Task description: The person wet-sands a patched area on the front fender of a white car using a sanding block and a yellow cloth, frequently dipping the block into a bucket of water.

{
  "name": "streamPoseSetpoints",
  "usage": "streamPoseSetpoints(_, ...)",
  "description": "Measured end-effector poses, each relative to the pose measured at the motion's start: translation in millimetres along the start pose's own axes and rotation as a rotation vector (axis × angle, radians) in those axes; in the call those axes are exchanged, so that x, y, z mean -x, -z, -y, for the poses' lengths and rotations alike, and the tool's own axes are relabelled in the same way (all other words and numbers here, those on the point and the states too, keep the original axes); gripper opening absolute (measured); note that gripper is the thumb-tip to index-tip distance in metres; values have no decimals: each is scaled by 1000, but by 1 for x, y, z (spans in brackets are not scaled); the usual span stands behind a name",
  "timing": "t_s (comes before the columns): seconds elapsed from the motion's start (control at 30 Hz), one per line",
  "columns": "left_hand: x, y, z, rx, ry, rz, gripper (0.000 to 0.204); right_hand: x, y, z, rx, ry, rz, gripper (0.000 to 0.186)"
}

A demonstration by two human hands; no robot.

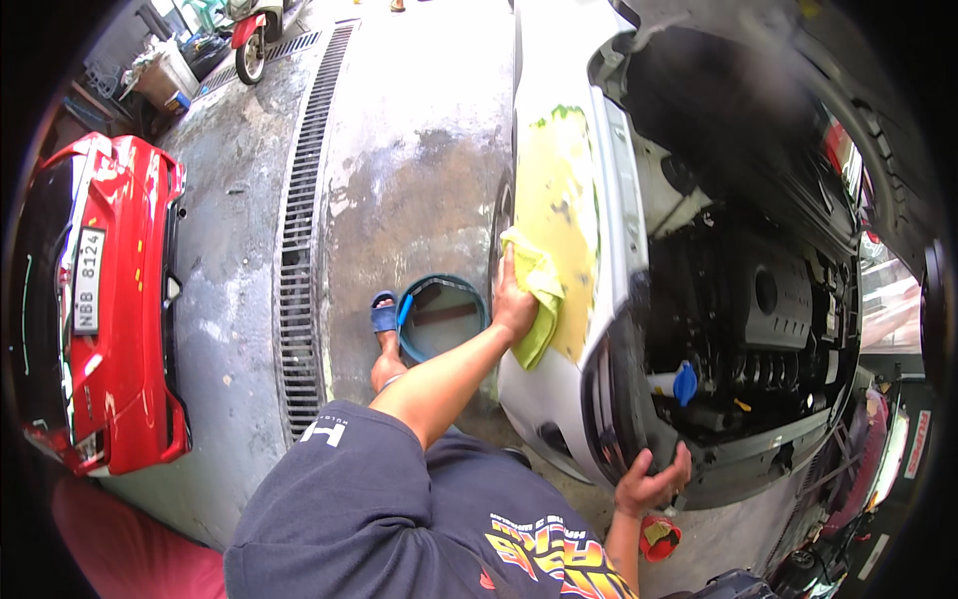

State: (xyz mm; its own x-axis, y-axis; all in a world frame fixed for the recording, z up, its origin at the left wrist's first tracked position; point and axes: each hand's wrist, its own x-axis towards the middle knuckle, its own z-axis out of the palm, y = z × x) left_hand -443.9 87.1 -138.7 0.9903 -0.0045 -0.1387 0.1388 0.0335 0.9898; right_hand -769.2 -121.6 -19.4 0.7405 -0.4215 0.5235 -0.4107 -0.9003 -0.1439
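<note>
My left hand [515,307] presses a yellow-green cloth [539,292] against the fender of a silver car. Under and beyond the cloth, the fender carries a broad yellowish patch [564,190] with darker spots and green-tinged edges. Close to the black-rimmed headlight [604,404], my right hand [654,481] rests at the car's front edge, thumb and fingers apart, with nothing seen in it. The engine bay [768,319] lies exposed under the raised hood, and a blue cap [685,383] stands out near its front.
By my blue slipper [384,311] stands a round bucket [411,351] of cloudy water with a brownish strip in it. A floor grate [299,230] runs alongside. At left is a red car [140,299]; a small red container [659,539] sits below my right hand. A scooter [251,45] stands far back.
</note>
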Motion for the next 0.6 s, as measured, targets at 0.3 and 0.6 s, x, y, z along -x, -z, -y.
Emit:
streamPoseSetpoints(0.3, -230, -1, -47, -277, -159, 227, 111, -194, -69, 203, -65, 23, 155, 70)
streamPoseSetpoints(0.6, -518, -29, -43, -384, -75, 338, 104, -235, -122, 238, 255, 20, 404, 96)
